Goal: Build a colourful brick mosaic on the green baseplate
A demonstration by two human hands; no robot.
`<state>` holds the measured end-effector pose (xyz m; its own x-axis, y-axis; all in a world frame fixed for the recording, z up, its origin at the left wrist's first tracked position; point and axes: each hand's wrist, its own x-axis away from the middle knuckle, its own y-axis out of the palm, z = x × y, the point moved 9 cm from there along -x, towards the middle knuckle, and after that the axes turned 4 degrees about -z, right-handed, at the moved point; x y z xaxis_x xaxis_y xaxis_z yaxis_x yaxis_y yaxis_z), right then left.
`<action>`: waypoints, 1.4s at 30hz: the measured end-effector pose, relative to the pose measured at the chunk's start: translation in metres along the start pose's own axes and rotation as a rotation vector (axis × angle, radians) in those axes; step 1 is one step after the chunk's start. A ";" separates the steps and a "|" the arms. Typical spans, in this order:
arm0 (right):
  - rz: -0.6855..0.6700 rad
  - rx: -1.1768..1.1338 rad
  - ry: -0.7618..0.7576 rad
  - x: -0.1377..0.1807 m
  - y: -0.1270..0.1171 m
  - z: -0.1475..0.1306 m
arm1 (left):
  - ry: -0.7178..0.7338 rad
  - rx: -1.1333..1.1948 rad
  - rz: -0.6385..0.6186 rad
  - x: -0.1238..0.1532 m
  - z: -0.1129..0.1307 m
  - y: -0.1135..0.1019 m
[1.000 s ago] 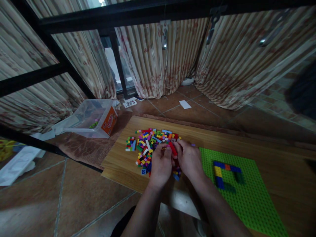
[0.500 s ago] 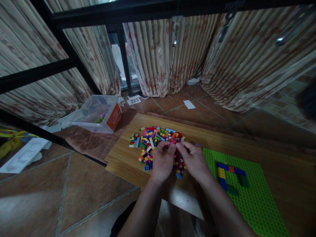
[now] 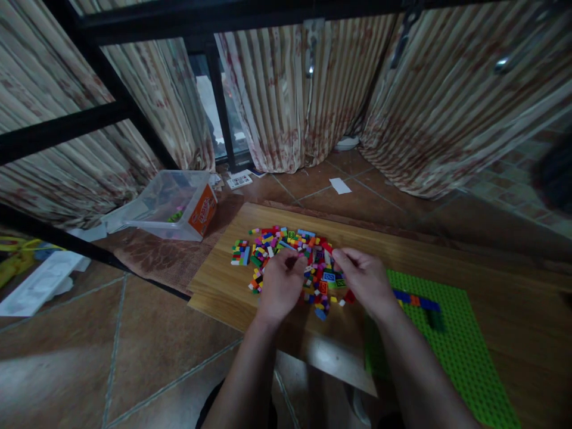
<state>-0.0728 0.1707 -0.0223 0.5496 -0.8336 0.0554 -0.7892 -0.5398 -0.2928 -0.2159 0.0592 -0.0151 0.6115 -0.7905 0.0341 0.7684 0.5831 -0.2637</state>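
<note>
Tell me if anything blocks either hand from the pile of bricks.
Nothing visible does. The left hand is over the near side of the brick pile; the right hand is at the pile's right edge, by the green baseplate.

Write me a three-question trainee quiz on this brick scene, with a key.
1. True or false: the green baseplate lies to the right of the pile of bricks on the wooden board.
2. Where is the clear plastic box? A) on the baseplate B) off the board, to its left C) on top of the pile
3. Complete: the hand nearer the baseplate is the ____ hand.

Key:
1. True.
2. B.
3. Right. The right hand is next to the baseplate's edge, and the left hand is over the pile.
</note>
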 end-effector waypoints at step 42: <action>0.013 0.318 -0.051 0.001 -0.024 0.008 | 0.069 -0.289 0.023 0.004 0.014 -0.006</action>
<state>-0.0508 0.1834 -0.0231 0.5594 -0.8289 0.0044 -0.6752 -0.4587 -0.5776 -0.2150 0.0550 0.0005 0.6061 -0.7945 -0.0382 0.6630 0.5312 -0.5275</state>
